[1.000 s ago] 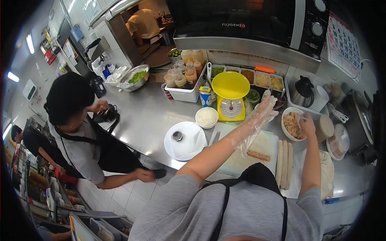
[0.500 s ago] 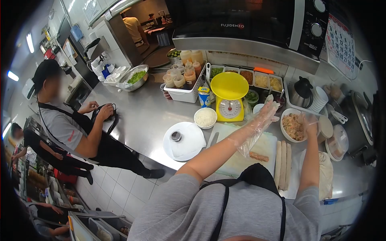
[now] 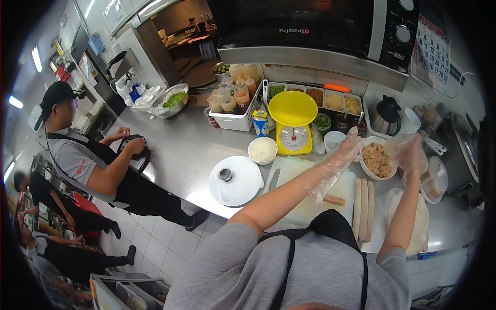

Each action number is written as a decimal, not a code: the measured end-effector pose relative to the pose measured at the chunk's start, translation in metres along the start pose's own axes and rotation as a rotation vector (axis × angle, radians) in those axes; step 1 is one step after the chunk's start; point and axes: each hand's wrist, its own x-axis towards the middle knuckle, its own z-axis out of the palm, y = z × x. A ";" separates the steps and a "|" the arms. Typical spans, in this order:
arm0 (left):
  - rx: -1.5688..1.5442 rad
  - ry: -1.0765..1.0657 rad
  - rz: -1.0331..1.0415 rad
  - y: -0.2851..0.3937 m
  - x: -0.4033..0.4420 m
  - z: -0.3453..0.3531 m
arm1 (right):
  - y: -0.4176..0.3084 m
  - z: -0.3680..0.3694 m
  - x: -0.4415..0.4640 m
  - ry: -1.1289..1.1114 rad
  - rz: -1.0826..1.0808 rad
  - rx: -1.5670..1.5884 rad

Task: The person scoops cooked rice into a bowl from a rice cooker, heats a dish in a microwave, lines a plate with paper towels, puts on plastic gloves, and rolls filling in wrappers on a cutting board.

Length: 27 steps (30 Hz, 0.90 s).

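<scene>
A loose clear plastic glove covers my left hand point(image 3: 347, 149), its fingers stretched out just left of a white bowl point(image 3: 393, 168) of minced filling. On the bowl's other side, my right hand point(image 3: 409, 154), also in clear plastic, has its fingers extended; nothing shows in either hand. Below my left forearm lies a cutting board point(image 3: 305, 206) with a pale sheet and a small strip of filling point(image 3: 335, 200) on it. Several long pale rolls point(image 3: 364, 209) lie side by side right of the board. A yellow scale point(image 3: 294, 138) stands behind the board.
Left of the board are a rice bowl point(image 3: 262, 150) and a white plate point(image 3: 213, 181) with a small dark cup. Sauce bottles fill a white basket point(image 3: 232, 122). Topping trays point(image 3: 335, 101) line the wall under a microwave point(image 3: 310, 31). A co-worker point(image 3: 77, 155) stands at the left counter.
My right hand has come away from inside the filling bowl to its right side. My left hand has moved slightly lower. The co-worker has straightened up, and more people show at lower left.
</scene>
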 end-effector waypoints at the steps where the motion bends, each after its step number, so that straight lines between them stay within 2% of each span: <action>1: -0.003 0.003 -0.001 -0.007 -0.001 -0.004 | -0.005 -0.006 0.002 -0.106 -0.120 0.191; 2: 0.055 0.057 -0.005 0.004 -0.003 0.007 | -0.009 -0.010 0.001 -0.209 -0.241 0.383; 3: 0.112 0.108 -0.011 0.016 -0.004 0.020 | -0.013 -0.007 -0.010 -0.203 -0.240 0.382; 5: 0.138 0.191 -0.092 0.035 0.001 0.045 | -0.012 0.015 -0.049 -0.454 -0.290 0.646; 6: 0.411 0.175 0.009 0.018 0.004 0.028 | -0.009 0.025 -0.065 -0.578 -0.298 0.764; 7: 0.773 0.202 -0.030 0.037 -0.002 0.040 | 0.002 0.038 -0.073 -0.681 -0.302 0.859; 10: 0.538 0.334 0.009 0.017 -0.008 0.026 | 0.020 0.075 -0.096 -0.829 -0.335 1.111; 11: 0.597 0.420 -0.101 0.020 -0.012 0.022 | 0.021 0.085 -0.102 -0.878 -0.337 1.202; 12: 0.756 0.535 0.034 0.038 -0.021 0.047 | 0.023 0.094 -0.105 -0.926 -0.382 1.208; 13: 0.549 0.528 -0.024 0.044 -0.029 0.055 | 0.027 0.102 -0.107 -0.994 -0.434 1.208; 14: 0.348 0.529 -0.084 0.049 -0.033 0.059 | 0.029 0.106 -0.111 -0.963 -0.449 1.209; 15: 0.341 0.511 -0.095 0.055 -0.036 0.060 | 0.030 0.111 -0.114 -0.936 -0.424 1.210; 17: 0.510 0.405 -0.357 0.062 -0.041 0.062 | 0.030 0.122 -0.121 -0.903 -0.392 1.213; 19: 0.381 0.328 -0.312 0.059 -0.045 0.069 | 0.026 0.129 -0.129 -0.671 -0.439 1.148; 21: 0.248 0.232 -0.444 0.079 -0.049 0.087 | 0.023 0.131 -0.134 -0.664 -0.460 1.145; 24: 0.257 0.153 -0.465 0.064 -0.049 0.078 | 0.022 0.132 -0.132 -0.669 -0.486 1.155; 27: 0.370 0.109 -0.361 0.058 -0.045 0.073 | 0.022 0.128 -0.124 -0.636 -0.495 1.155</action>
